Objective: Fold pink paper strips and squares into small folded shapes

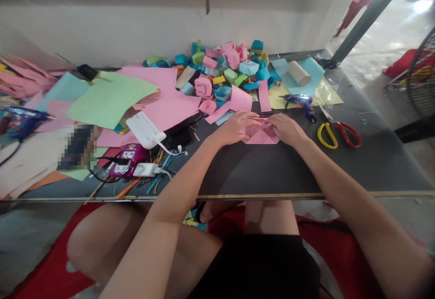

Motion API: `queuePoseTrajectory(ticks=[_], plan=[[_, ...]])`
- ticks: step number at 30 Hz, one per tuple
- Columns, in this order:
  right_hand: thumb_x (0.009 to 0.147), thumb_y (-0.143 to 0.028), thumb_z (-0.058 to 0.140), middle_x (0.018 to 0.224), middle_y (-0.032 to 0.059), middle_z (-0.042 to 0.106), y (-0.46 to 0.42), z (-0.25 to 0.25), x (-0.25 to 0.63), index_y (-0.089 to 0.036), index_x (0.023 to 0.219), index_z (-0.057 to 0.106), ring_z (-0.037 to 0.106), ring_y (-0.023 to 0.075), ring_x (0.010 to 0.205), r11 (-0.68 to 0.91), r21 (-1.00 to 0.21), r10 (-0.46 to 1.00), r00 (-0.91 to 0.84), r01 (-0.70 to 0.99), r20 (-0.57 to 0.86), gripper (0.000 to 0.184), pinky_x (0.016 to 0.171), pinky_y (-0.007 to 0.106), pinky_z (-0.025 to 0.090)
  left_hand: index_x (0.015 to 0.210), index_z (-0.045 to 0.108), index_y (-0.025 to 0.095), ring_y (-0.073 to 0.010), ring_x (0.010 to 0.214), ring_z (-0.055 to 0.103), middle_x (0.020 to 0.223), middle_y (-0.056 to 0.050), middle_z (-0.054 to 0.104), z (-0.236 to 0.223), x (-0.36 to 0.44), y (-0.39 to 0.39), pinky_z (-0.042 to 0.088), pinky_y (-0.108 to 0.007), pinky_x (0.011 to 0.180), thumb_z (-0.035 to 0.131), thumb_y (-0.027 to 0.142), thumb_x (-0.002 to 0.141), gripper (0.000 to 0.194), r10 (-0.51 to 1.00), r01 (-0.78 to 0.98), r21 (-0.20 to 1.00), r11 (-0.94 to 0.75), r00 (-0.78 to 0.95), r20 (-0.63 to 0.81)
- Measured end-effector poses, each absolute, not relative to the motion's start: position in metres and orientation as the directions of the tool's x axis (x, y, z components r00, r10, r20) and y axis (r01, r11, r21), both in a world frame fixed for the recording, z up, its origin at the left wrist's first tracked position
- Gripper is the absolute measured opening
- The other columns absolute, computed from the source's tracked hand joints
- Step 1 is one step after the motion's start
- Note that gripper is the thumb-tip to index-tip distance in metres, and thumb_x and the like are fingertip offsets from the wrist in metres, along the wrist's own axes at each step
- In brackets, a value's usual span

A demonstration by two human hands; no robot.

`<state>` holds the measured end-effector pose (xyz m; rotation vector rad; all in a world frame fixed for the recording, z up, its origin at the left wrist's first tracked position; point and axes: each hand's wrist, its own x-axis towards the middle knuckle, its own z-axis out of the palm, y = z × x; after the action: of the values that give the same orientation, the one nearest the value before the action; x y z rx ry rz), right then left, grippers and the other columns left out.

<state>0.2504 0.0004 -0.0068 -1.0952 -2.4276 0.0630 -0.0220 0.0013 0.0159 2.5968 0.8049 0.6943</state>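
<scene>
A partly folded sheet of pink paper [261,137] lies on the dark tabletop in front of me, its near edge straight and its sides slanting inward. My left hand [234,128] grips its left side, fingers curled over the far edge. On the opposite side my right hand [287,128] holds it in the same way, thumb toward the middle. The fingers hide much of the far edge. Just beyond are a pink paper strip [264,96] and a curved pink piece [241,98]. To the right of my right hand rest a blue glue gun [301,102] and yellow-and-red-handled scissors [340,132].
Small folded paper boxes [231,63] pile up against the wall. Coloured sheets [115,95] spread over the left side, with a purple power strip [127,161], a white charger [146,129] and another glue gun [25,120]. A cardboard tube [299,73] lies at the back right.
</scene>
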Motion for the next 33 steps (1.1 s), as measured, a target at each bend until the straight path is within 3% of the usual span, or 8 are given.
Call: queuePoseTrajectory(ticks=[3, 6, 9, 11, 16, 22, 27, 33], plan=[[0.080, -0.007, 0.049, 0.105, 0.0121, 0.076, -0.001, -0.006, 0.242, -0.018, 0.109, 0.071, 0.068, 0.0267, 0.097, 0.649, -0.312, 0.754, -0.532, 0.694, 0.385, 0.038, 0.089, 0.040, 0.055, 0.113, 0.077, 0.024, -0.0221, 0.123, 0.066, 0.128, -0.004, 0.074, 0.014, -0.013, -0.012, 0.051, -0.042, 0.111, 0.056, 0.004, 0.087, 0.039, 0.537, 0.383, 0.459, -0.802, 0.798, 0.274], [0.077, -0.011, 0.055, 0.096, 0.0079, 0.076, -0.004, -0.003, 0.240, -0.020, 0.106, 0.072, 0.068, 0.0220, 0.080, 0.580, -0.428, 0.812, -0.450, 0.693, 0.372, 0.034, 0.076, 0.034, 0.054, 0.109, 0.078, 0.020, -0.0264, 0.118, 0.070, 0.120, -0.007, 0.078, 0.007, -0.008, -0.016, 0.053, -0.045, 0.108, 0.067, 0.018, 0.087, 0.024, 0.584, 0.435, 0.456, -0.776, 0.768, 0.261], [0.084, -0.025, 0.063, 0.093, 0.0069, 0.077, -0.011, 0.003, 0.242, -0.020, 0.107, 0.074, 0.067, 0.0200, 0.075, 0.581, -0.514, 0.814, -0.464, 0.631, 0.351, 0.026, 0.073, 0.033, 0.053, 0.110, 0.078, 0.018, -0.0302, 0.120, 0.069, 0.120, -0.010, 0.078, 0.003, -0.007, -0.013, 0.053, -0.047, 0.108, 0.081, 0.038, 0.082, 0.034, 0.620, 0.459, 0.473, -0.752, 0.736, 0.271], [0.086, -0.038, 0.068, 0.095, 0.0071, 0.078, -0.016, 0.008, 0.242, -0.022, 0.105, 0.077, 0.069, 0.0212, 0.078, 0.608, -0.541, 0.789, -0.519, 0.581, 0.329, 0.027, 0.076, 0.033, 0.054, 0.108, 0.078, 0.020, -0.0293, 0.120, 0.069, 0.119, -0.009, 0.078, 0.002, -0.007, -0.010, 0.053, -0.047, 0.108, 0.083, 0.042, 0.082, 0.034, 0.634, 0.461, 0.492, -0.739, 0.723, 0.275], [0.077, -0.052, 0.080, 0.110, 0.0092, 0.080, -0.019, 0.014, 0.240, -0.023, 0.102, 0.079, 0.073, 0.0293, 0.101, 0.674, -0.531, 0.717, -0.630, 0.514, 0.300, 0.039, 0.094, 0.040, 0.054, 0.110, 0.079, 0.022, -0.0276, 0.119, 0.070, 0.119, -0.007, 0.079, 0.001, -0.010, -0.008, 0.054, -0.046, 0.108, 0.080, 0.041, 0.086, 0.031, 0.625, 0.447, 0.489, -0.750, 0.720, 0.302], [0.079, -0.045, 0.077, 0.114, 0.0081, 0.079, -0.019, 0.014, 0.241, -0.026, 0.105, 0.081, 0.073, 0.0292, 0.105, 0.680, -0.506, 0.714, -0.635, 0.530, 0.294, 0.032, 0.097, 0.041, 0.054, 0.113, 0.078, 0.023, -0.0277, 0.118, 0.071, 0.120, -0.007, 0.079, 0.001, -0.017, -0.006, 0.055, -0.045, 0.107, 0.081, 0.040, 0.083, 0.035, 0.587, 0.412, 0.468, -0.782, 0.740, 0.329], [0.086, -0.037, 0.065, 0.105, 0.0077, 0.080, -0.022, 0.014, 0.239, -0.025, 0.095, 0.081, 0.073, 0.0261, 0.096, 0.704, -0.434, 0.703, -0.639, 0.563, 0.312, 0.022, 0.088, 0.038, 0.055, 0.108, 0.080, 0.022, -0.0260, 0.114, 0.073, 0.116, -0.008, 0.080, 0.002, -0.015, -0.010, 0.057, -0.042, 0.102, 0.071, 0.036, 0.091, 0.024, 0.613, 0.464, 0.422, -0.779, 0.705, 0.357], [0.094, -0.035, 0.055, 0.086, 0.0067, 0.077, -0.019, 0.012, 0.239, -0.023, 0.081, 0.076, 0.068, 0.0208, 0.080, 0.682, -0.435, 0.726, -0.612, 0.588, 0.313, 0.027, 0.077, 0.033, 0.049, 0.110, 0.081, 0.025, -0.0218, 0.109, 0.075, 0.113, -0.004, 0.081, 0.006, -0.017, -0.010, 0.058, -0.039, 0.099, 0.058, 0.027, 0.096, 0.027, 0.614, 0.463, 0.430, -0.775, 0.712, 0.340]])
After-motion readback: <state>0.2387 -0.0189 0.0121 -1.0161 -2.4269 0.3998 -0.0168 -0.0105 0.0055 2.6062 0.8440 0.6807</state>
